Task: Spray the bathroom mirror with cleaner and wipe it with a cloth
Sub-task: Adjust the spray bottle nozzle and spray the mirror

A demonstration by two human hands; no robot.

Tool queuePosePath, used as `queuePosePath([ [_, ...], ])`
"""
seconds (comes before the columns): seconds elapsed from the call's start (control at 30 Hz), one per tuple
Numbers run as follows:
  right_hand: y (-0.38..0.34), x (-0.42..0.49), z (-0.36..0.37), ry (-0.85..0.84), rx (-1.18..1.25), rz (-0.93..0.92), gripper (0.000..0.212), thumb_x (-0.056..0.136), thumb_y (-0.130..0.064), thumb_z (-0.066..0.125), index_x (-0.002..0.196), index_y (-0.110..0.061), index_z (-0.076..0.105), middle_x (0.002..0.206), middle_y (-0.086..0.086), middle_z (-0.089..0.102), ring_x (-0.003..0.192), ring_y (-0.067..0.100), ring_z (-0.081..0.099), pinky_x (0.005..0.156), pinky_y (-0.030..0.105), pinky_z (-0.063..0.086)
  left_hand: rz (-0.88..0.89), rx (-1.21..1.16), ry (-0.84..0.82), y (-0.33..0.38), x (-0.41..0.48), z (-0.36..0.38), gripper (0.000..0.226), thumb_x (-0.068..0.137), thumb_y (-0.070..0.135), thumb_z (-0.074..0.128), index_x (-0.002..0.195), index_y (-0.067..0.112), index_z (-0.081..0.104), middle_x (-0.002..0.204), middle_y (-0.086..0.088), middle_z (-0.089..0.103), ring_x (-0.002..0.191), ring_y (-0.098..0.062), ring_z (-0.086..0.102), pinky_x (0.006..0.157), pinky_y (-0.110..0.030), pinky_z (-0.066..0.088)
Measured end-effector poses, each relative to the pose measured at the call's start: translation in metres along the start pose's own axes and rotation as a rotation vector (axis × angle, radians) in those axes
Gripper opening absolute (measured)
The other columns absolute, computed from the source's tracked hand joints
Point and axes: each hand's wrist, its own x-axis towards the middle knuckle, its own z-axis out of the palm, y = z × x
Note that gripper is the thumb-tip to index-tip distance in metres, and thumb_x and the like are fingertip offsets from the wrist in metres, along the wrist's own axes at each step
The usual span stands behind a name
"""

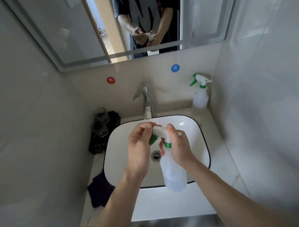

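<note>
Over the basin [188,127], the right grip [178,146] is clenched round the neck of the bottle [173,170], which hangs tilted above the drain, while the left grip [139,148] pinches the front of the spray head [160,130], its fingertips at the nozzle, which they hide. This looks like the readying step: the nozzle is probably being set before any spraying, and the mirror [56,31] shows no wet patches that I can make out. Next the bottle must be lifted and aimed at the glass, with a finger moved to the green trigger [152,139]. A dark cloth [99,192] lies on the pale table [225,170], touching the basin's left edge, within easy reach for wiping. A second bottle [200,95] stands in the back right corner, a tap [146,103] rises behind the basin, and glasses [101,122] sit on a black box [97,146] at the left. Pale tiled walls close in on both sides.
</note>
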Motion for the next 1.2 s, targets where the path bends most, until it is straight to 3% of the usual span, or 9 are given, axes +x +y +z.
queuePosePath([
  [0.1, 0.002, 0.001, 0.006, 0.036, -0.004, -0.003, 0.062, 0.086, -0.062, 0.043, 0.08, -0.009, 0.075, 0.058, 0.013, 0.049, 0.045, 0.029, 0.053, 0.048, 0.028, 0.046, 0.0, -0.004, 0.053, -0.001, 0.003, -0.001, 0.023, 0.103, 0.011, 0.053, 0.086, 0.009, 0.069, 0.087, -0.012, 0.07, 0.074, -0.017, 0.065, 0.067, -0.022, 0.053],
  [0.23, 0.002, 0.002, 0.008, 0.064, -0.045, -0.002, 0.063, 0.087, -0.063, 0.04, 0.072, -0.009, 0.069, 0.055, 0.013, 0.05, 0.045, 0.029, 0.053, 0.05, 0.028, 0.046, -0.009, 0.018, 0.101, 0.0, 0.008, 0.003, 0.022, 0.102, 0.008, 0.055, 0.082, 0.006, 0.065, 0.069, 0.001, 0.067, 0.058, -0.008, 0.06, 0.058, -0.016, 0.05],
  [0.43, 0.004, 0.004, 0.008, 0.061, -0.058, 0.009, 0.063, 0.086, -0.066, 0.039, 0.069, -0.014, 0.07, 0.054, 0.015, 0.051, 0.046, 0.029, 0.053, 0.051, 0.032, 0.047, -0.048, 0.008, 0.17, -0.002, 0.012, 0.01, 0.022, 0.103, 0.011, 0.054, 0.084, 0.008, 0.063, 0.066, 0.006, 0.065, 0.059, -0.007, 0.061, 0.059, -0.017, 0.051],
  [0.6, 0.005, 0.005, 0.008, 0.086, -0.067, 0.009, 0.074, 0.085, -0.067, 0.038, 0.071, 0.001, 0.064, 0.051, 0.016, 0.052, 0.046, 0.029, 0.054, 0.051, 0.031, 0.046, -0.074, -0.007, 0.205, 0.001, 0.014, 0.015, 0.022, 0.103, 0.012, 0.053, 0.083, 0.009, 0.062, 0.062, 0.004, 0.062, 0.053, -0.007, 0.059, 0.052, -0.018, 0.05],
  [0.7, 0.004, 0.004, 0.008, 0.084, -0.066, 0.011, 0.081, 0.084, -0.068, 0.038, 0.073, 0.009, 0.059, 0.05, 0.015, 0.052, 0.046, 0.03, 0.054, 0.052, 0.032, 0.046, -0.081, 0.003, 0.223, 0.001, 0.014, 0.018, 0.024, 0.103, 0.013, 0.054, 0.08, 0.011, 0.062, 0.064, 0.003, 0.062, 0.054, -0.007, 0.059, 0.055, -0.018, 0.051],
  [0.83, 0.004, 0.004, 0.008, 0.075, -0.083, -0.007, 0.09, 0.081, -0.07, 0.036, 0.082, 0.017, 0.059, 0.051, 0.026, 0.05, 0.045, 0.027, 0.053, 0.052, 0.03, 0.047, -0.104, -0.022, 0.244, 0.001, 0.016, 0.017, 0.026, 0.101, 0.012, 0.055, 0.077, 0.012, 0.063, 0.061, 0.004, 0.062, 0.053, -0.007, 0.058, 0.054, -0.017, 0.05],
  [0.9, 0.006, 0.005, 0.007, 0.063, -0.089, -0.009, 0.087, 0.081, -0.07, 0.036, 0.082, 0.012, 0.063, 0.053, 0.029, 0.049, 0.045, 0.027, 0.053, 0.053, 0.031, 0.047, -0.124, -0.04, 0.26, 0.001, 0.017, 0.018, 0.026, 0.1, 0.01, 0.056, 0.076, 0.011, 0.064, 0.059, 0.006, 0.064, 0.051, -0.007, 0.059, 0.053, -0.017, 0.05],
  [1.03, 0.01, 0.008, 0.005, 0.066, -0.12, -0.028, 0.064, 0.088, -0.067, 0.033, 0.072, -0.023, 0.077, 0.047, 0.015, 0.055, 0.048, 0.023, 0.056, 0.053, 0.023, 0.047, -0.139, -0.028, 0.286, 0.0, 0.019, 0.019, 0.026, 0.1, 0.01, 0.057, 0.075, 0.011, 0.065, 0.058, 0.007, 0.066, 0.052, -0.008, 0.061, 0.053, -0.017, 0.051],
  [1.2, 0.011, 0.008, 0.007, 0.075, -0.128, -0.057, 0.06, 0.092, -0.064, 0.033, 0.072, -0.029, 0.077, 0.044, 0.007, 0.053, 0.046, 0.023, 0.056, 0.054, 0.022, 0.046, -0.153, 0.016, 0.303, 0.001, 0.02, 0.021, 0.026, 0.1, 0.016, 0.057, 0.076, 0.01, 0.063, 0.055, 0.006, 0.064, 0.054, -0.012, 0.059, 0.055, -0.02, 0.05],
])
